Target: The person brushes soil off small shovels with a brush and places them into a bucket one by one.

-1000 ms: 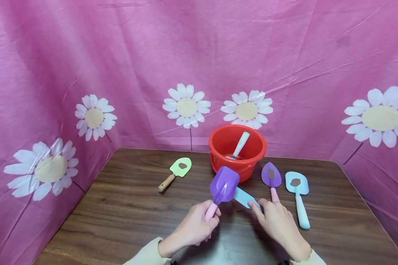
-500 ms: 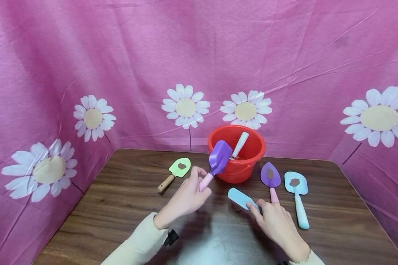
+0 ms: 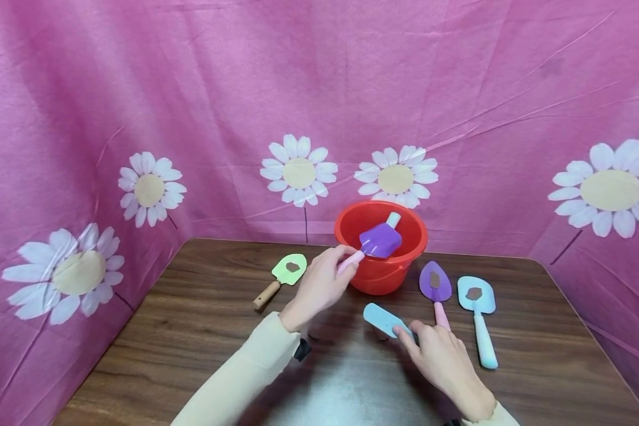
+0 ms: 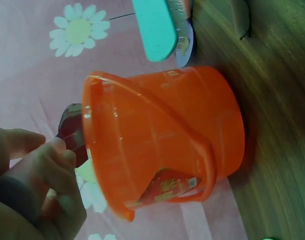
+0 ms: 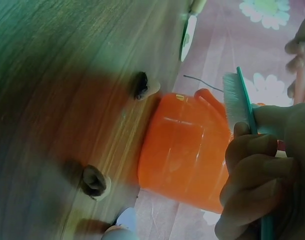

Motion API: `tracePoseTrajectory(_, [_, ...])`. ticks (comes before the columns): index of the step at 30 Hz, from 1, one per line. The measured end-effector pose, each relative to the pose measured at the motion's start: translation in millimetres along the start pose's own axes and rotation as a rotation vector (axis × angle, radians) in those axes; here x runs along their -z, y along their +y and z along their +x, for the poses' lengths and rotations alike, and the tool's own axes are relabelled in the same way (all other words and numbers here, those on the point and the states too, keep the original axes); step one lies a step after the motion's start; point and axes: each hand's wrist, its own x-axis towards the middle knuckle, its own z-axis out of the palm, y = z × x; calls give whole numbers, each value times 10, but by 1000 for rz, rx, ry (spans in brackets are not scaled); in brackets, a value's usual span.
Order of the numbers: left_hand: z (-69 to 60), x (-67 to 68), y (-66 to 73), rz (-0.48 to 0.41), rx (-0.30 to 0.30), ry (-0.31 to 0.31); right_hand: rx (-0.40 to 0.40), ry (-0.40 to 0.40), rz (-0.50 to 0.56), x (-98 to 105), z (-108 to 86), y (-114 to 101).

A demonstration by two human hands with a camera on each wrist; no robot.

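A purple toy shovel with a pink handle is over the mouth of the red bucket. My left hand grips its handle. Inside the bucket leans a tool with a white handle; its lower part is hidden. Low over the table, my right hand holds a light blue brush whose pale bristles show in the right wrist view. That view also shows two small brown pieces, a nearer brown piece and a farther brown piece, on the tabletop.
A green trowel with a wooden handle lies left of the bucket. To the right lie a purple pointed trowel and a light blue shovel, both with brown patches. A pink flowered cloth hangs behind the wooden table.
My left hand has carried the purple shovel forward and up to the bucket, and the shovel's blade has swung right over the mouth. My right hand and the brush have hardly moved.
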Motion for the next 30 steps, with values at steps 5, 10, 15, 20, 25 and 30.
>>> tracePoseTrajectory(5, [100, -89, 35, -22, 26, 38, 9, -2, 2, 0, 20, -15])
tracePoseTrajectory(10, [183, -138, 58, -58, 79, 41, 5, -18, 5, 2, 27, -19])
tracePoseTrajectory(15, [242, -132, 66, -51, 96, 2, 0, -37, 6, 9, 35, -23])
tracePoseTrajectory(20, [282, -101, 56, -56, 110, -23, 2, -43, -3, 17, 32, -22])
tracePoseTrajectory(25, [299, -83, 35, -91, 159, 21, 2, -50, -3, 21, 22, -33])
tracePoseTrajectory(30, [324, -37, -60, -162, 218, 176, -12, -65, 1, 28, 8, -38])
